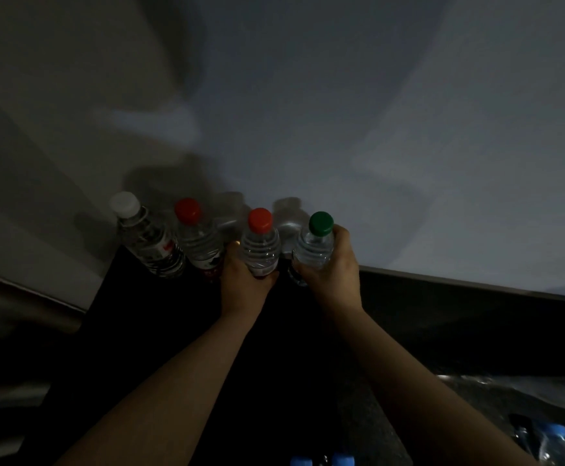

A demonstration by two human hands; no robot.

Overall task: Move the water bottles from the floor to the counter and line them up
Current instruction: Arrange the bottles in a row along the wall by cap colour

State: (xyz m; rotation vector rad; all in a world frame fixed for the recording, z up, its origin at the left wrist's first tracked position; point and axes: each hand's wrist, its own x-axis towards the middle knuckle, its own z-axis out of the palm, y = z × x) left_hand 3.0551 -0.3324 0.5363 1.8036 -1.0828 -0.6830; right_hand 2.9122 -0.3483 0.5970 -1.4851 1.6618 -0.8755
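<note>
Several clear water bottles stand in a row on the dark counter [442, 307] against the pale wall. At the left is a white-capped bottle [149, 243], then a red-capped bottle [200, 243]. My left hand [240, 277] grips a second red-capped bottle [260, 247] around its lower body. My right hand [334, 264] grips a green-capped bottle [314, 247] at the right end of the row. Whether the two held bottles touch the counter is hidden by my hands.
Blue-capped bottles [553, 438] lie low at the bottom right beside crinkled plastic wrap [516, 395], and more blue caps [321, 460] show at the bottom edge. The wall [375, 129] rises right behind the row. The scene is dim.
</note>
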